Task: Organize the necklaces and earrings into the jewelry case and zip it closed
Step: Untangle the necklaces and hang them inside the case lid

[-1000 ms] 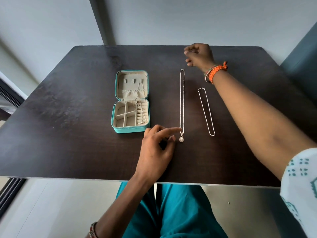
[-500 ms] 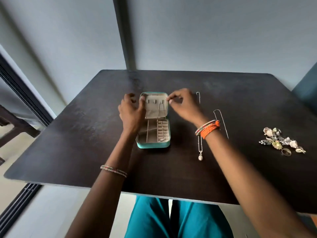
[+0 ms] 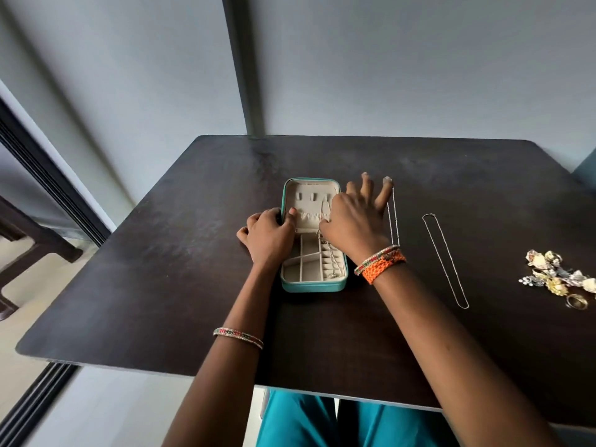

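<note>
The teal jewelry case (image 3: 292, 287) lies open mid-table, its beige lid flat at the far side. My left hand (image 3: 269, 237) grips the case's left edge at the hinge, with the thumb on the lid lining. My right hand (image 3: 354, 221) is over the lid's right side; thumb and forefinger pinch a thin chain (image 3: 330, 256) that runs from the lid down into the tray, and the other fingers are spread. A pendant necklace (image 3: 394, 217) lies just right of the case, partly hidden by my right wrist. A second necklace (image 3: 445, 262) lies further right.
A pile of earrings (image 3: 554, 275) and a ring (image 3: 577, 301) sit near the right edge of the dark table (image 3: 161, 269). A grey wall with a dark post stands behind the table. My teal-clad legs are under the near edge.
Both hands came to the case: the left from the pendant, the right from the far table. Since half a second ago my right hand has slid from the lid's top to its pocket, fingers spreading.
</note>
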`<state>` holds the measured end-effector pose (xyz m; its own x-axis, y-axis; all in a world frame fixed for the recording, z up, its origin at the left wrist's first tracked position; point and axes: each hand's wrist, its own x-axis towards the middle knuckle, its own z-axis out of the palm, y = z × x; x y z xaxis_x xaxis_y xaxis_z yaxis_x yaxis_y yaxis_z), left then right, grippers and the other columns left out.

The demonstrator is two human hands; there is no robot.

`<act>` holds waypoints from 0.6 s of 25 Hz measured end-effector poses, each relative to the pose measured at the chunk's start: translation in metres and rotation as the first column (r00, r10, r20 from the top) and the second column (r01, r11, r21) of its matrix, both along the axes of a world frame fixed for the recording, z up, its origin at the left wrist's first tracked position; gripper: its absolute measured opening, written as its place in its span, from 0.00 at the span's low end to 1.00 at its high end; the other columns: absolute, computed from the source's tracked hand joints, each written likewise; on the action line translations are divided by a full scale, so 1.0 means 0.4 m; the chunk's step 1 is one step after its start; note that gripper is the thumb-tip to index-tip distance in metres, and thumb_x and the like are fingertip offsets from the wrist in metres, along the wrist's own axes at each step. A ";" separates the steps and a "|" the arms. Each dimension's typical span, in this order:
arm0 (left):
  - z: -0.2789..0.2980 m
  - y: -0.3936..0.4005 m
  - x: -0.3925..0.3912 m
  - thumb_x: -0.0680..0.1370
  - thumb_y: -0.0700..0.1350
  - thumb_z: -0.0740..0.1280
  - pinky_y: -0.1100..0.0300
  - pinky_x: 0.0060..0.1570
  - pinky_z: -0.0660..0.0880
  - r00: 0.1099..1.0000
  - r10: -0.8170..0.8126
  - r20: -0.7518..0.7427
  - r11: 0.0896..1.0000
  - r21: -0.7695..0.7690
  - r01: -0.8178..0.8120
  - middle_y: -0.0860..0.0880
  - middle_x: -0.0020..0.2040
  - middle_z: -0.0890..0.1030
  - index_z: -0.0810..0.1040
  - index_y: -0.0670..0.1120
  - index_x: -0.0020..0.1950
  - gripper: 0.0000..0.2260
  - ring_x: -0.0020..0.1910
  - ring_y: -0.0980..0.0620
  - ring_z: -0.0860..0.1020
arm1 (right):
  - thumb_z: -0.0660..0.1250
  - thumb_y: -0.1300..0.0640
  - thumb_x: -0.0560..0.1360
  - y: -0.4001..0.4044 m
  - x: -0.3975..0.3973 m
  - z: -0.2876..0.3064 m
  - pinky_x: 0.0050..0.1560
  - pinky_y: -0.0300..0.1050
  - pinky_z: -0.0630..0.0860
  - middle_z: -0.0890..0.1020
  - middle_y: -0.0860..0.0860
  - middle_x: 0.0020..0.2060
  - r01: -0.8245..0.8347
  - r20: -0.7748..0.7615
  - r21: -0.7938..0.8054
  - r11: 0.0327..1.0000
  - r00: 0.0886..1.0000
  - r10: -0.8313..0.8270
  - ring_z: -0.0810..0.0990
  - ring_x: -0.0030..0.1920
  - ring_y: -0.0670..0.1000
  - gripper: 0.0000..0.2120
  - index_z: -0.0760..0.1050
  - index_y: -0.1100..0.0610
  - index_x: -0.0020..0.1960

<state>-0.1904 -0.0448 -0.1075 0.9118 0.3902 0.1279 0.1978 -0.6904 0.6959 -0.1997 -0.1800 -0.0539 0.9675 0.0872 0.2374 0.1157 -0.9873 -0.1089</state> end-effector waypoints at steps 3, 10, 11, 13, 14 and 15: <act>0.002 -0.002 0.001 0.78 0.56 0.59 0.52 0.61 0.55 1.000 0.009 0.012 1.000 -0.030 -0.009 0.48 0.53 0.81 0.81 0.49 0.49 0.15 0.66 0.49 0.66 | 0.67 0.50 0.73 0.009 0.000 0.015 0.71 0.67 0.41 0.75 0.58 0.61 0.021 -0.081 -0.030 0.999 0.996 -0.023 0.59 0.71 0.62 0.15 0.77 0.58 0.55; -0.004 0.000 0.006 0.78 0.56 0.59 0.52 0.60 0.56 0.999 0.022 0.034 0.999 -0.045 -0.021 0.49 0.50 0.82 0.81 0.50 0.46 0.14 0.64 0.49 0.68 | 0.68 0.48 0.73 -0.051 0.007 0.013 0.68 0.60 0.49 0.77 0.48 0.57 -0.046 -0.264 0.185 0.982 0.960 0.095 0.62 0.69 0.55 0.07 0.81 0.48 0.49; -0.004 -0.001 0.006 0.78 0.56 0.59 0.52 0.60 0.56 0.999 0.021 0.034 0.999 -0.042 -0.020 0.49 0.50 0.82 0.81 0.50 0.46 0.15 0.64 0.49 0.68 | 0.70 0.48 0.72 -0.058 0.008 0.009 0.66 0.57 0.52 0.78 0.46 0.55 -0.060 -0.258 0.209 0.976 0.959 0.114 0.64 0.68 0.54 0.06 0.81 0.47 0.47; -0.003 0.000 0.006 0.78 0.56 0.59 0.52 0.60 0.56 0.999 0.020 0.037 0.999 -0.043 -0.018 0.49 0.50 0.82 0.81 0.50 0.47 0.15 0.64 0.49 0.68 | 0.73 0.49 0.69 -0.057 0.009 -0.002 0.57 0.51 0.57 0.81 0.43 0.49 -0.069 -0.172 0.258 0.964 0.978 0.116 0.72 0.62 0.52 0.05 0.82 0.48 0.43; -0.003 0.001 0.005 0.78 0.56 0.59 0.52 0.60 0.56 0.999 0.019 0.039 0.999 -0.045 -0.017 0.49 0.50 0.82 0.81 0.50 0.47 0.15 0.64 0.49 0.69 | 0.74 0.51 0.68 -0.051 0.009 -0.010 0.53 0.49 0.57 0.83 0.43 0.46 -0.064 -0.106 0.281 0.958 0.990 0.097 0.75 0.58 0.52 0.04 0.82 0.49 0.42; -0.003 0.001 0.005 0.78 0.56 0.59 0.51 0.61 0.56 0.999 0.017 0.043 0.999 -0.046 -0.015 0.49 0.50 0.82 0.81 0.50 0.48 0.15 0.64 0.49 0.69 | 0.74 0.53 0.68 -0.046 0.008 -0.017 0.51 0.47 0.56 0.83 0.44 0.44 -0.061 -0.039 0.297 0.953 0.996 0.076 0.76 0.55 0.51 0.03 0.82 0.50 0.41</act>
